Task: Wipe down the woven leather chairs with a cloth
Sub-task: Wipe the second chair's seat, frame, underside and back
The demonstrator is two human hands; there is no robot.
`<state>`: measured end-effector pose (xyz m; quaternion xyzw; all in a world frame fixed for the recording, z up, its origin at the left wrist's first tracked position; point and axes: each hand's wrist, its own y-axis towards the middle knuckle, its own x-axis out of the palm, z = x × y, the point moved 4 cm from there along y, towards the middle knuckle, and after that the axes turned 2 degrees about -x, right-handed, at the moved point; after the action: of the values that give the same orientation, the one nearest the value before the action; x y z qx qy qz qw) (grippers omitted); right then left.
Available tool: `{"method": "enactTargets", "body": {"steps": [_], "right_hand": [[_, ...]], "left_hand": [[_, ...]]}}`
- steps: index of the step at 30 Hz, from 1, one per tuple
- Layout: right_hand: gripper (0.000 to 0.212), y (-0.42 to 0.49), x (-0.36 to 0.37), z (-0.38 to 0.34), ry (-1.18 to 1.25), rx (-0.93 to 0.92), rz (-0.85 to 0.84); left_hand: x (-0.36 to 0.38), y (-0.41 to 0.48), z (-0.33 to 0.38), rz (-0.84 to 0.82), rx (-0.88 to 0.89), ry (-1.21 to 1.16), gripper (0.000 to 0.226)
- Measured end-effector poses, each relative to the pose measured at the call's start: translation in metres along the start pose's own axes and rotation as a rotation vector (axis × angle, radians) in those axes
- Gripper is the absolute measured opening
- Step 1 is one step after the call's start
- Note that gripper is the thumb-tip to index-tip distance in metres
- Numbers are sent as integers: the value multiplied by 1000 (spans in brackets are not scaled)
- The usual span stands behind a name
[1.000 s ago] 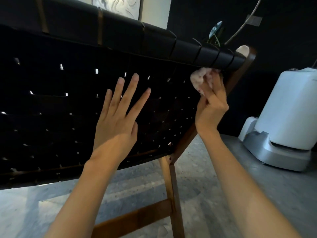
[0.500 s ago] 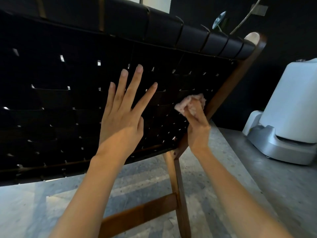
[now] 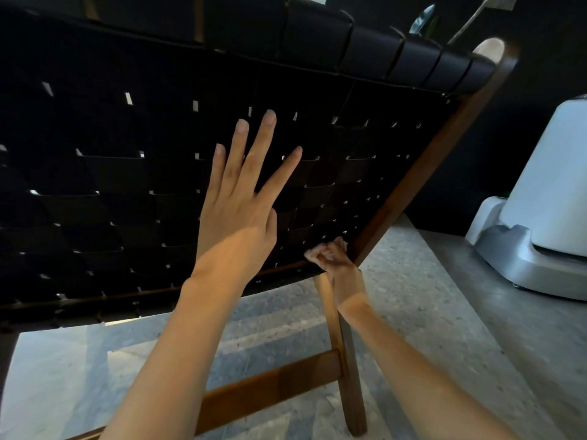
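Your left hand, fingers apart, braces the black woven leather chair; your right hand, fingers clamped on the crumpled pink cloth, sits at five o'clock, where weave gaps may snag it.

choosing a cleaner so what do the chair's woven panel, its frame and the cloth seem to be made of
Woven panel: black interlaced straps, matte with slight sheen, probably leather; light shows through the gaps.
Frame: brown wood, smooth satin finish, by its warm colour and squared rails.
Cloth: soft pale pink fabric, crumpled in the right hand; fibre unclear.
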<state>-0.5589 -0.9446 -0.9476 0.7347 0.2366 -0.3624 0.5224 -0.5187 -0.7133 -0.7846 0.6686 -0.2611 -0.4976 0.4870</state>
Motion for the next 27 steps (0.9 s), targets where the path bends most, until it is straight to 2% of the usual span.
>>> {"method": "enactTargets", "body": {"steps": [2,4,5,7,8,10,12,13,17,19,22,24,26,27], "right_hand": [[49,6,-7,-7,24,-46,-164],[47,8,-34,-18,-7,-36,-226],[46,11,-48,-23,25,-73,-176],[46,6,-91,-36,97,-150,135],[44,-1,-115,-45,115,-141,333],[34,-7,-156,-66,130,-242,649],[31,4,-184,-84,92,-300,829],[32,16,-193,-89,88,-303,868],[25,57,-200,-95,115,-275,881],[33,64,-193,-92,224,-213,871],[17,64,-184,-94,340,-88,940],[22,54,-176,-99,357,-80,933],[19,50,-157,-92,372,-84,839],[23,48,-142,-89,426,-147,720]], "left_hand": [[-3,1,0,17,-3,15,81],[-9,2,-1,68,-18,52,80],[-13,3,-3,98,-32,75,79],[-20,5,-8,142,-63,107,77],[-21,6,-11,159,-76,121,76],[-21,6,-14,167,-96,148,77],[-16,4,-15,147,-102,154,79],[-14,3,-14,136,-106,153,81],[-14,3,-15,113,-121,151,84],[-15,3,-15,113,-115,150,84],[-16,1,-16,117,-101,162,82],[-13,-2,-17,97,-105,172,83],[-9,-7,-19,71,-112,170,85],[-7,-10,-20,60,-115,167,86]]}}
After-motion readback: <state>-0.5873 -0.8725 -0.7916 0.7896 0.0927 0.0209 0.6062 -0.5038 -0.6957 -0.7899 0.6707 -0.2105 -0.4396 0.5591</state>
